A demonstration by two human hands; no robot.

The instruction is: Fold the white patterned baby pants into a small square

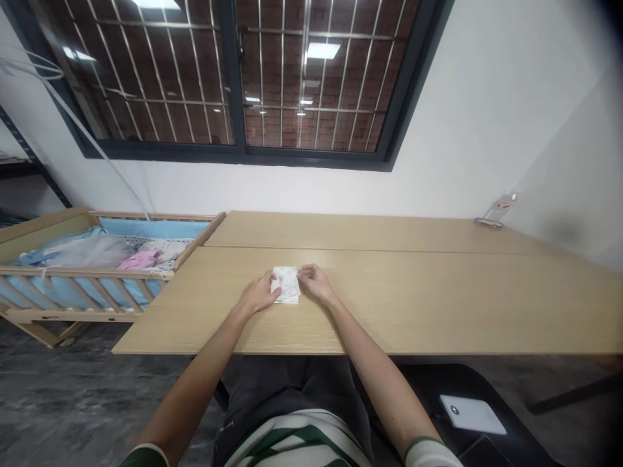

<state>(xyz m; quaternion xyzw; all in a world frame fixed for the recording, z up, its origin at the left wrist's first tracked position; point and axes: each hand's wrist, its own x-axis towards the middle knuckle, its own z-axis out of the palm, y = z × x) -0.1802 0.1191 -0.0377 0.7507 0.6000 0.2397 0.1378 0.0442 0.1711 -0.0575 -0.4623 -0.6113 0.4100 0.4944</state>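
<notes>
A small folded white piece, paper or thin cloth with faint marks (pixel 286 285), lies on the light wooden table (pixel 438 292). I cannot make out its material. My left hand (pixel 257 295) grips its left side, with the thumb on top near the lower left edge. At the upper right edge, my right hand (pixel 315 281) has its fingers bent and pinched together on the border. Its fingertips are partly hidden.
A wooden crib (pixel 111 272) with blue lining and a pink cloth (pixel 139 260) adjoins the table's left end. A clear bottle (pixel 501 206) stands at the back right corner. Below the front edge, a white phone (pixel 473 414) rests on a black seat (pixel 438 383). A barred window (pixel 238 78) is ahead.
</notes>
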